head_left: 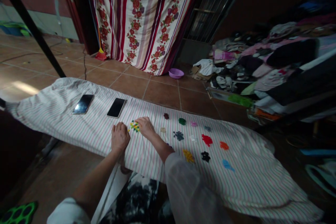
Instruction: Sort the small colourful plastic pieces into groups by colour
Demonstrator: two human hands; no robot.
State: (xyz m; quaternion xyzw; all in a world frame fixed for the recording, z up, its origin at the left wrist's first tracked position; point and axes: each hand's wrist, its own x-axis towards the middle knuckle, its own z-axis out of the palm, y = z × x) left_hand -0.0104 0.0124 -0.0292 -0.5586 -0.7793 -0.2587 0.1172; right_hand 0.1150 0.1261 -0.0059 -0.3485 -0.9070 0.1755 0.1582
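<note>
A small mixed pile of green, yellow and white pieces lies on the striped cloth. My right hand reaches over the pile's right side, its fingertips pressed together at the pieces; anything between them is too small to make out. Just left of the pile, my left hand rests on the cloth with its fingers curled, and a yellow bit shows by its thumb. What the left fingers may hold is hidden. To the right are sorted heaps, among them red pieces, yellow pieces and dark grey pieces.
Two phones, a left one and a right one, lie on the cloth beyond my left hand. More heaps, such as orange pieces and light blue pieces, sit farther right. A purple basin stands on the tiled floor.
</note>
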